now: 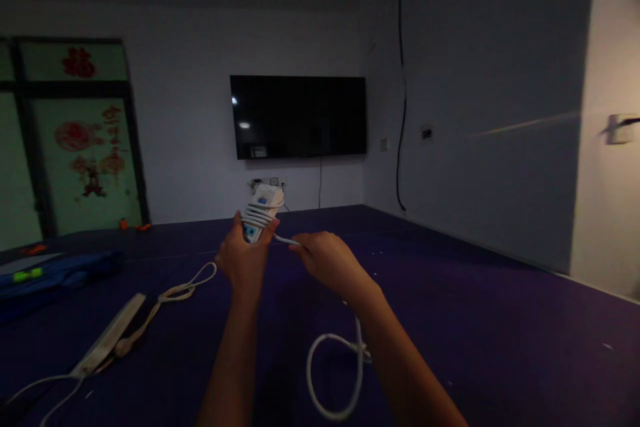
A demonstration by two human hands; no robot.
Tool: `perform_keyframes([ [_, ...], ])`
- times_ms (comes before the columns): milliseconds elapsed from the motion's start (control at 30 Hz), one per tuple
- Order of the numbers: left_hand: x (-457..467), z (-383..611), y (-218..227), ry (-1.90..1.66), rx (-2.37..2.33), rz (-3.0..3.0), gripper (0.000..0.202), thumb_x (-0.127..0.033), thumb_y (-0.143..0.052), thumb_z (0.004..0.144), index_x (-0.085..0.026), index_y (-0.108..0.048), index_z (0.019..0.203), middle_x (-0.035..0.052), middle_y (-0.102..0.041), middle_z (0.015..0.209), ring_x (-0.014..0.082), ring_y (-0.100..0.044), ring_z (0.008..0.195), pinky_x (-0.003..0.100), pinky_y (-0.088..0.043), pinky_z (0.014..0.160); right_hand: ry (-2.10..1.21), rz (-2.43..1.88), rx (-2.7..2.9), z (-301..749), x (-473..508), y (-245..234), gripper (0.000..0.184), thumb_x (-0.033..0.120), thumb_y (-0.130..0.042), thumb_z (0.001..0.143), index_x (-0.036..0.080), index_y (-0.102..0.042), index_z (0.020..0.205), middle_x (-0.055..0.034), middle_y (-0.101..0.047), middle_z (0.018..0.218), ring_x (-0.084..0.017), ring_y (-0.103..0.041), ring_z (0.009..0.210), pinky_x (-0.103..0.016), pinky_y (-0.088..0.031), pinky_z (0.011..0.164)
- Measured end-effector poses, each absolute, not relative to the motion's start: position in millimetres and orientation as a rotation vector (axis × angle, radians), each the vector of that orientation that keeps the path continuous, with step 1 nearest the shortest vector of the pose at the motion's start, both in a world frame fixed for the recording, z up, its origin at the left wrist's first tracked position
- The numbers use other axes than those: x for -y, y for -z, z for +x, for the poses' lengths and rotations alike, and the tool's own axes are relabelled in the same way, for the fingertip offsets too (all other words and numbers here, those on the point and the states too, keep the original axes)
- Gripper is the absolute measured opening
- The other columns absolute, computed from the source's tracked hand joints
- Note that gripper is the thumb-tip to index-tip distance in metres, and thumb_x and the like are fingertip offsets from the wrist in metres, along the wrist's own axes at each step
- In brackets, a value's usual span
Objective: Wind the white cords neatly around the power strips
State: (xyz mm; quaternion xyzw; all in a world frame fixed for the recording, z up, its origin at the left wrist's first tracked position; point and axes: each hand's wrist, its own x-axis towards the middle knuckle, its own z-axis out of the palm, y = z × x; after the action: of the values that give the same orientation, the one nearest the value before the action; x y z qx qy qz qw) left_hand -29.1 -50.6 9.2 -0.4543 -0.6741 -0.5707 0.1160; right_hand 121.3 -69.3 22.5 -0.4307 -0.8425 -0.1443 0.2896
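My left hand (245,250) grips a white power strip (268,195) with blue parts, held up above the purple surface. Several turns of its white cord (258,216) are wrapped around the strip's middle. A short stretch of cord runs taut to my right hand (325,255), whose fingers are closed on it. Below the right forearm, the cord's loose part (311,373) hangs down in a loop; its far end is partly hidden by the forearm.
A second white power strip (113,335) with a cord (180,291) lies on the purple surface (475,333) at left. Further left is blue cloth (65,273) with a bright green item (27,275). A television (300,117) hangs on the far wall; a black cable (403,93) runs down the right wall.
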Motion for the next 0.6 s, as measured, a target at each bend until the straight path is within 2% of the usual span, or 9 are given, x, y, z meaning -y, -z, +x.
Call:
perform_keyframes([
  [100, 52, -22, -11, 1.461, 2.035, -1.428, 0.09, -0.075, -0.036, 0.073, -0.013, -0.038, 0.138, 0.0219, -0.065, 0.108, 0.0355, -0.059, 0.102, 0.046, -0.04, 0.084, 0.461, -1.145, 2.215, 127, 73, -25, 0.028, 0.03, -0.039, 0.093, 0.018, -0.064, 0.088, -0.0078, -0.069, 0.081, -0.017, -0.061, 0.068, -0.025, -0.031, 0.056],
  [267, 57, -13, -12, 1.077, 2.0, -1.672, 0.079, -0.066, -0.012, 0.084, -0.015, -0.031, 0.141, 0.0194, -0.065, 0.103, 0.0315, -0.059, 0.1, 0.042, -0.038, 0.083, 0.467, -1.053, 2.16, 141, 71, -28, 0.024, 0.028, -0.045, 0.09, 0.017, -0.066, 0.086, -0.0066, -0.069, 0.08, -0.015, -0.061, 0.07, -0.025, -0.032, 0.059],
  [433, 52, -5, -4, 0.852, 1.748, -2.01, 0.074, -0.065, -0.023, 0.084, -0.02, -0.028, 0.143, 0.014, -0.065, 0.102, 0.0275, -0.057, 0.101, 0.038, -0.035, 0.085, 0.376, -0.929, 2.101, 155, 62, -30, 0.016, 0.021, -0.054, 0.084, 0.018, -0.07, 0.082, -0.0048, -0.07, 0.081, -0.015, -0.061, 0.074, -0.024, -0.035, 0.064],
  [600, 50, 4, 4, 0.794, 1.502, -2.195, 0.094, -0.077, -0.045, 0.065, -0.021, -0.034, 0.14, 0.0144, -0.062, 0.109, 0.0312, -0.054, 0.104, 0.045, -0.032, 0.091, 0.251, -0.899, 2.04, 167, 52, -27, 0.012, 0.019, -0.061, 0.076, 0.021, -0.073, 0.076, -0.0039, -0.071, 0.079, -0.016, -0.062, 0.071, -0.026, -0.038, 0.064],
])
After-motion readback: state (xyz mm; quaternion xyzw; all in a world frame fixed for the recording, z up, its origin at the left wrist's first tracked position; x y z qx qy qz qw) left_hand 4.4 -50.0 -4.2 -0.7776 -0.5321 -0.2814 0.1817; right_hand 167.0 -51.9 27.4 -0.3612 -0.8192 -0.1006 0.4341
